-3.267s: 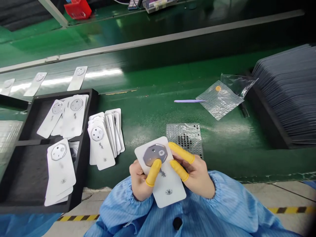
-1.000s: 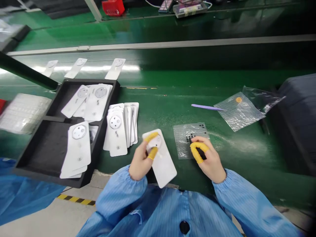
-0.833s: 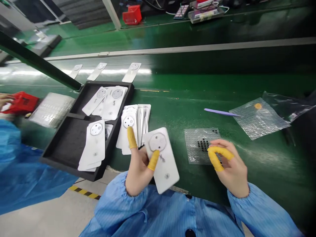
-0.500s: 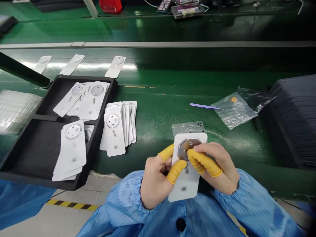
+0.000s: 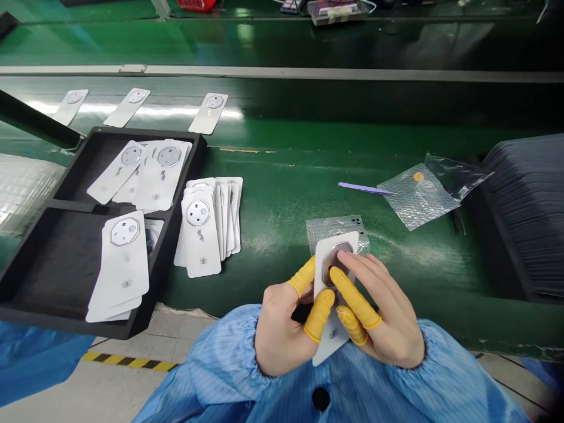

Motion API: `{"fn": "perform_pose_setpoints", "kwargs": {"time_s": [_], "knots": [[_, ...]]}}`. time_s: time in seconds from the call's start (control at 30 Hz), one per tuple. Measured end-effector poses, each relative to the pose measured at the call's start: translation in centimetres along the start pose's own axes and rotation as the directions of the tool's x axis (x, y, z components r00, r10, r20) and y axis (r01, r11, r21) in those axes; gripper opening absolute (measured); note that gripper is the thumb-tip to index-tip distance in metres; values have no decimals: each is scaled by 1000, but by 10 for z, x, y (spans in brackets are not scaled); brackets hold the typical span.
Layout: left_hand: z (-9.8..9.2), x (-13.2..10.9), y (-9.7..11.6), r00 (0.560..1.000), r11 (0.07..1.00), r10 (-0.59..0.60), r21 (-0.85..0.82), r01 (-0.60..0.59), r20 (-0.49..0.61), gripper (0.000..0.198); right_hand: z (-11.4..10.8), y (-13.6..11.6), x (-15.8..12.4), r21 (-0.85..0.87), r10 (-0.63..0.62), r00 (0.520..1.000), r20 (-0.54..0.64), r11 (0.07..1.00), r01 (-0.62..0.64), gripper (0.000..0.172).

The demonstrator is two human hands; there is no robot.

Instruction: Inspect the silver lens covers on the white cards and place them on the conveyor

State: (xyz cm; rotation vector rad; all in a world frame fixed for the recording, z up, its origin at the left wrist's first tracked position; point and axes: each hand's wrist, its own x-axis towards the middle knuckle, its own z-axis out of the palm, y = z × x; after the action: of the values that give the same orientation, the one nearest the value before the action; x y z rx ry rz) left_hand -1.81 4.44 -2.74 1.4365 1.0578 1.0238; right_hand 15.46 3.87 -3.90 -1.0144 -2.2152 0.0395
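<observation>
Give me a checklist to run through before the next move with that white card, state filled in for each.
1. White card gripped by left hand: ok.
2. Right hand fingers on the metal plate: ok.
3. Small part seated in the plate: cannot tell, fingers cover it.
4. Bubble sheet with black dots within reach: ok.
5. Room in the black tray: ok.
6. Purple stick lies apart on the belt: ok.

green bench (image 5: pixel 286 194) — black tray (image 5: pixel 66 235), bubble-wrap sheets (image 5: pixel 418 197)
</observation>
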Motion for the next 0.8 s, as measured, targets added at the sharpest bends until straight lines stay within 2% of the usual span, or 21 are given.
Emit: {"fn": "perform_pose_setpoints", "kwargs": {"time_s": [0.1, 0.2, 0.4, 0.57, 0.63, 0.7, 0.8], "knots": [[0, 0, 2, 998, 997, 58, 59, -59, 13, 59, 6, -3, -4, 14, 46, 998, -39, 999, -46, 45], [0, 0, 3, 991, 981, 133, 142, -132, 2, 64, 9, -3, -6, 15, 64, 997, -43, 998, -63, 47], [2, 1, -1, 969, 930, 248, 283, -236, -5, 62, 5, -6, -3, 8, 90, 994, -69, 996, -89, 51], [6, 2, -3, 932, 904, 353, 283, -319, -77, 52, 9, -13, 1, 68, 114, 987, -117, 992, -106, 51], [8, 3, -5, 938, 917, 331, 270, -293, -104, 42, 15, -12, 0, 131, 152, 979, -133, 982, -135, 52], [9, 6, -8, 961, 947, 254, 233, -224, -111, 28, 22, -9, -4, 199, 200, 970, -135, 965, -172, 52], [9, 14, -14, 992, 996, 73, -46, -78, -103, 21, 29, -4, -8, 267, 298, 942, -156, 931, -250, 53]]}}
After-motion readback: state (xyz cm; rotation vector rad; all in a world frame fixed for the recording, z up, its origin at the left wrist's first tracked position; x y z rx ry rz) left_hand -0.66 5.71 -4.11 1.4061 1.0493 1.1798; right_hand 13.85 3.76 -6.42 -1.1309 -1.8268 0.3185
